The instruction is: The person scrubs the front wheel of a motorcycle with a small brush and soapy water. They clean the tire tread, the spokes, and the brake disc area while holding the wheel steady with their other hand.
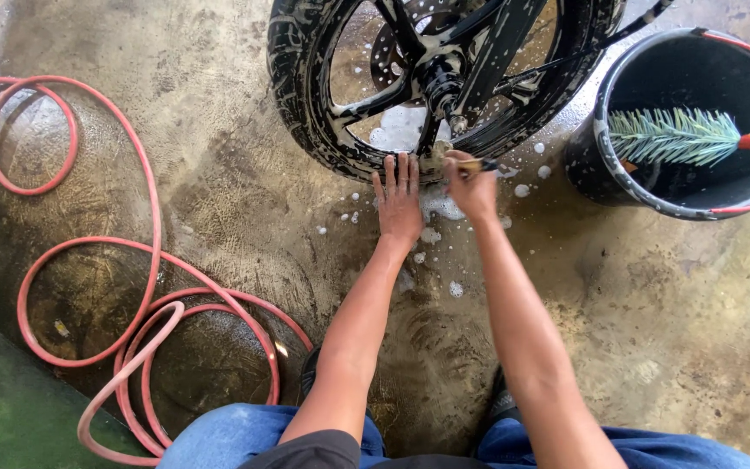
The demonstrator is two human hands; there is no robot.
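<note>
- Suds cover most of the motorcycle wheel: the tyre, the black spokes and the hub all carry white foam, so the soaping looks well advanced, while no part looks rinsed yet.
- Left hand lies flat and released, fingers spread, its fingertips touching the bottom of the tyre where it meets the wet concrete floor.
- Right hand is clenched round a small brush, pressed against the lowest stretch of the rim, just beside the left hand.
- Foam blobs lie scattered on the floor under and around both hands.
- Black bucket stands near the wheel on the right, with a long green-bristled brush resting inside it, untouched.
- Pink hose lies coiled well apart on the left; I judge rinsing is left to do.
</note>
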